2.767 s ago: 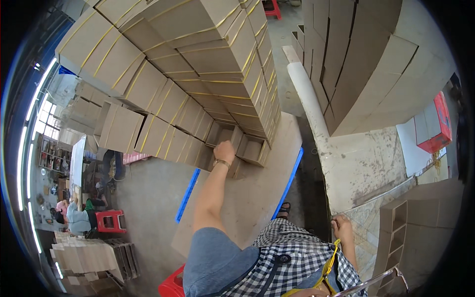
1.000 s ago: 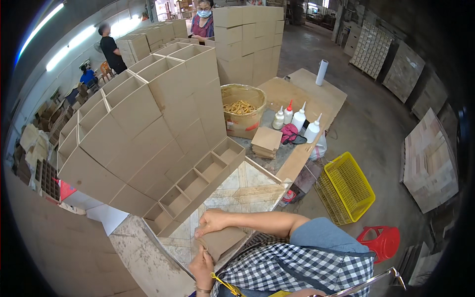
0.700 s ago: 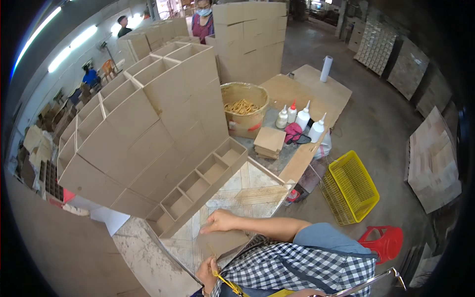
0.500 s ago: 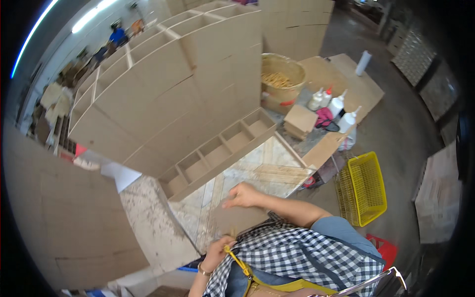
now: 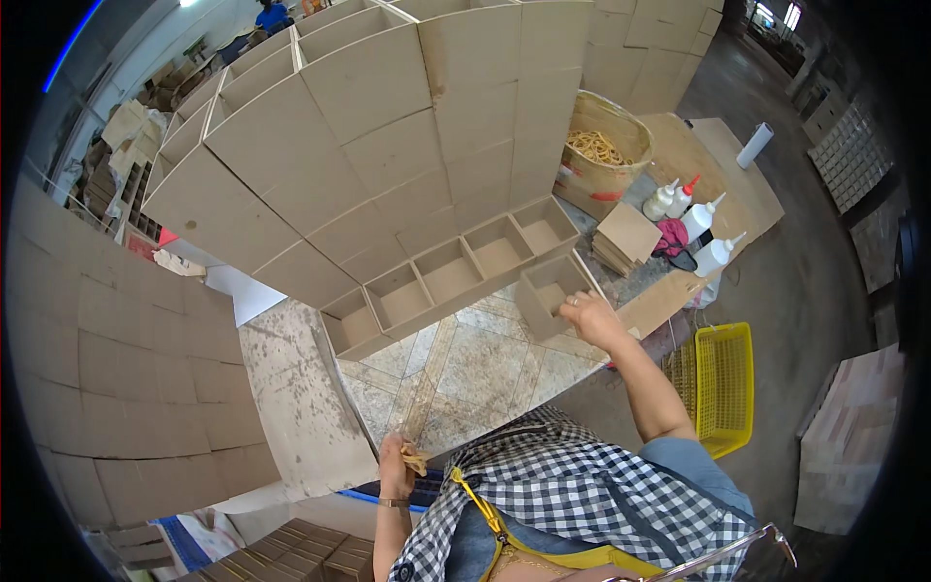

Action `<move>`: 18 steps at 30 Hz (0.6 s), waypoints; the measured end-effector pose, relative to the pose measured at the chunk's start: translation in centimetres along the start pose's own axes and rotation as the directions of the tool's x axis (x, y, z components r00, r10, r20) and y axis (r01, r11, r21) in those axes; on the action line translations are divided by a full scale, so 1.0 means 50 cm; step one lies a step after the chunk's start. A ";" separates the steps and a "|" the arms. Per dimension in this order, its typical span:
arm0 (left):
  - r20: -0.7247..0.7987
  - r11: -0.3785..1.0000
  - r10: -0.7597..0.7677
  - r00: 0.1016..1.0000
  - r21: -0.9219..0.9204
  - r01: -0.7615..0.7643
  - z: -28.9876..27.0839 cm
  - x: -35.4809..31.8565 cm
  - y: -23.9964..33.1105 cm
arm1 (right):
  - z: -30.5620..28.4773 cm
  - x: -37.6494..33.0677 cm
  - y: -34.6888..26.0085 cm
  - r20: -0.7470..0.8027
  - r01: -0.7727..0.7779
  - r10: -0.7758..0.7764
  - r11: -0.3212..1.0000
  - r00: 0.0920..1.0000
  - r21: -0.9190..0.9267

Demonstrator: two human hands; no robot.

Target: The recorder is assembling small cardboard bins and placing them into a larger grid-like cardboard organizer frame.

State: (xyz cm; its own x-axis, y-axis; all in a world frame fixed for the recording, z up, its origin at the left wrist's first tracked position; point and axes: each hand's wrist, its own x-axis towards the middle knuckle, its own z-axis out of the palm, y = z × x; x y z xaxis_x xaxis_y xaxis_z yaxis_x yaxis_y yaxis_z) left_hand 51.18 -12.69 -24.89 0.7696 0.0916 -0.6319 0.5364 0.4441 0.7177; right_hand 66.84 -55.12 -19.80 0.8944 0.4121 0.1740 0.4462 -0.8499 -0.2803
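Observation:
My right hand (image 5: 587, 318) grips the near edge of a small open brown box (image 5: 532, 306), its fingers pinched over the wall. That box sits on the patterned board (image 5: 465, 373), in front of the right end of a row of similar open boxes (image 5: 441, 303). Behind the row rises a tall stack of the same brown boxes (image 5: 373, 160). Near the board's front left corner, my left hand (image 5: 396, 468) is closed on several tan rubber bands (image 5: 415, 458).
To the right are squeeze bottles (image 5: 713, 256), flat brown squares (image 5: 627, 236) and a bucket of rubber bands (image 5: 606, 175). A yellow basket (image 5: 725, 388) stands on the floor at the right. Stacked boxes (image 5: 145, 378) line the left side; more boxes (image 5: 301, 553) lie below.
My right hand has moved from near my body to the right, and the box now stands by the row's right end. My left hand has shifted slightly left. The view has shifted.

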 end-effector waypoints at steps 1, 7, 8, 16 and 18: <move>-0.021 0.999 -0.047 0.999 -0.027 0.046 0.010 -0.003 -0.009 | 0.018 -0.011 0.012 0.003 0.034 -0.034 0.999 0.999 -0.043; 0.095 0.977 -0.170 0.981 -0.112 0.180 -0.031 -0.009 -0.063 | 0.052 -0.020 0.071 -0.076 -0.018 0.009 0.993 0.997 -0.118; 0.081 0.978 -0.181 0.980 -0.092 0.189 -0.026 -0.009 -0.065 | 0.050 -0.018 0.087 -0.091 -0.025 0.014 0.993 0.996 -0.119; 0.134 0.956 -0.105 0.985 -0.259 0.137 -0.054 -0.005 -0.114 | 0.053 -0.019 0.075 -0.148 -0.008 -0.011 0.992 0.989 -0.129; 0.071 0.957 -0.015 0.997 -0.288 0.035 -0.063 -0.009 -0.127 | 0.046 -0.017 0.073 -0.128 -0.009 -0.007 0.993 0.992 -0.121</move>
State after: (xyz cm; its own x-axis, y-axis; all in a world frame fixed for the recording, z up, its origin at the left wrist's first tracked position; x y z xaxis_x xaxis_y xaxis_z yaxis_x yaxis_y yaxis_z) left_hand 46.33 -12.74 -30.10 0.7844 0.0213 -0.6198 0.4402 0.6849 0.5806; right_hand 67.79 -57.82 -23.17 0.8798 0.3728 0.2950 0.4313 -0.8870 -0.1652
